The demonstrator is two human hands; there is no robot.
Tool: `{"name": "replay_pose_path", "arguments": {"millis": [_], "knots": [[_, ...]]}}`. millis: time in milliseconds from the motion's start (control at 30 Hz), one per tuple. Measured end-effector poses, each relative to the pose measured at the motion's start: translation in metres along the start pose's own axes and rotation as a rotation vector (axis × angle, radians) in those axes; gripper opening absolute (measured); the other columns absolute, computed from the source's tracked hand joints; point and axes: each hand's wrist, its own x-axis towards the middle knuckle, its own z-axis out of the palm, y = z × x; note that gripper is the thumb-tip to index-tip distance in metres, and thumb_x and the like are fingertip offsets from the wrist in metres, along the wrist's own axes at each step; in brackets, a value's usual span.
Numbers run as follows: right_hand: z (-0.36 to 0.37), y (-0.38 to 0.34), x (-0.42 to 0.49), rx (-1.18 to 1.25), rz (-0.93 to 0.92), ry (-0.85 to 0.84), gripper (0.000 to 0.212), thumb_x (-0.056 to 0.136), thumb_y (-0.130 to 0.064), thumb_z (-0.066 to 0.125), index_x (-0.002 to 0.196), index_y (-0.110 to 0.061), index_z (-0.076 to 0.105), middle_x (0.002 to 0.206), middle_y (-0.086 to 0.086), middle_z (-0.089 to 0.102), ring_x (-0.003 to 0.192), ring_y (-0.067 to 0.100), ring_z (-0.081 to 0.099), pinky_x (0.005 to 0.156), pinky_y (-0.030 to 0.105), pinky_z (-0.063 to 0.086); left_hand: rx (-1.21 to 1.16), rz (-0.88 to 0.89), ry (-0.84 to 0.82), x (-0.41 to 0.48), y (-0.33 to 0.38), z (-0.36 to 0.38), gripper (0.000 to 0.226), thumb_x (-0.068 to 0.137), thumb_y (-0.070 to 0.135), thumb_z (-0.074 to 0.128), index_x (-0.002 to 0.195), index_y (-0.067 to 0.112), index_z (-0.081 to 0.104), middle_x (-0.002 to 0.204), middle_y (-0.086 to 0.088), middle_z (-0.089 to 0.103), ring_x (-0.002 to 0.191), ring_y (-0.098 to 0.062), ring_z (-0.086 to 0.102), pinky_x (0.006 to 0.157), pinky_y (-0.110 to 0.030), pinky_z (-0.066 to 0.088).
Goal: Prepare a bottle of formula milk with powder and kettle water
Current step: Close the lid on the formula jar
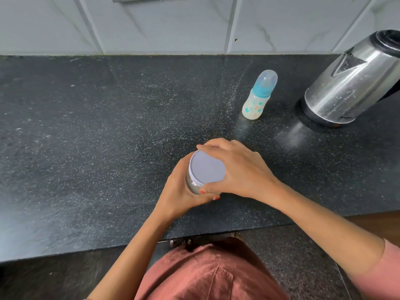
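A clear powder jar with a flat white lid stands on the black counter near its front edge. My left hand wraps around the jar's body from the left. My right hand grips the lid's rim from the right, fingers curled over the far edge and thumb at the near edge. A small baby bottle with a blue collar and clear cap stands upright behind the jar. The steel kettle sits on its base at the far right.
The black speckled counter stretches left of the jar, backed by a white tiled wall. Its front edge runs just below my forearms. A dark floor and wooden strip show beyond the counter's right end.
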Motion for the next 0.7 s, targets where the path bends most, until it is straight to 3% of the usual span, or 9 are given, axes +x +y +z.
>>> {"name": "replay_pose_path", "arguments": {"millis": [100,200,333,433,567,700], "knots": [[0.005,0.024,-0.005,0.478,-0.036,-0.052,0.09,0.06,-0.033,0.082,0.136,-0.035,0.034,0.133,-0.023,0.035,0.126,-0.001,0.034,0.107,0.027,0.033,-0.035,0.003,-0.04,-0.001,-0.001,0.0,0.098,0.043,0.05,0.083,0.128,0.034,0.035,0.131,0.016,0.042,0.118,0.013,0.04,0.092,-0.003,0.03],[0.031,0.048,-0.01,0.786,0.014,-0.028,0.094,0.055,-0.012,0.086,0.129,-0.037,0.034,0.13,-0.021,0.039,0.123,-0.01,0.037,0.107,0.018,0.031,-0.055,0.01,-0.112,-0.001,-0.01,-0.003,0.106,0.047,0.061,0.078,0.136,0.031,0.027,0.145,0.011,0.03,0.132,0.003,0.029,0.104,-0.01,0.023],[0.069,0.055,-0.012,0.827,0.106,0.015,0.098,0.053,-0.006,0.086,0.12,-0.048,0.028,0.127,-0.021,0.04,0.115,-0.016,0.04,0.096,0.001,0.03,-0.021,-0.023,-0.154,-0.002,-0.021,-0.013,0.104,0.046,0.068,0.075,0.135,0.042,0.027,0.147,0.015,0.03,0.136,-0.002,0.027,0.112,-0.025,0.023],[0.081,0.05,-0.006,0.779,0.155,0.106,0.09,0.052,-0.011,0.087,0.111,-0.053,0.033,0.118,-0.03,0.041,0.108,-0.015,0.044,0.09,-0.003,0.031,-0.03,-0.048,-0.148,0.0,-0.019,-0.016,0.091,0.048,0.052,0.083,0.125,0.057,0.035,0.132,0.034,0.043,0.127,0.005,0.039,0.103,-0.013,0.031],[0.071,0.053,0.005,0.824,0.179,0.138,0.087,0.052,-0.012,0.087,0.115,-0.046,0.037,0.112,-0.029,0.048,0.104,-0.022,0.044,0.091,0.005,0.038,-0.068,-0.058,-0.1,0.013,-0.017,-0.017,0.091,0.05,0.027,0.087,0.125,0.044,0.038,0.124,0.036,0.049,0.118,0.008,0.047,0.093,-0.007,0.036],[0.042,0.06,0.035,0.823,0.11,0.113,0.082,0.057,-0.008,0.084,0.113,-0.046,0.038,0.107,-0.034,0.047,0.097,-0.029,0.044,0.08,-0.005,0.035,-0.106,-0.043,-0.053,0.046,-0.011,-0.023,0.088,0.049,0.029,0.088,0.123,0.04,0.041,0.12,0.026,0.056,0.116,0.007,0.049,0.093,-0.011,0.04]]}}
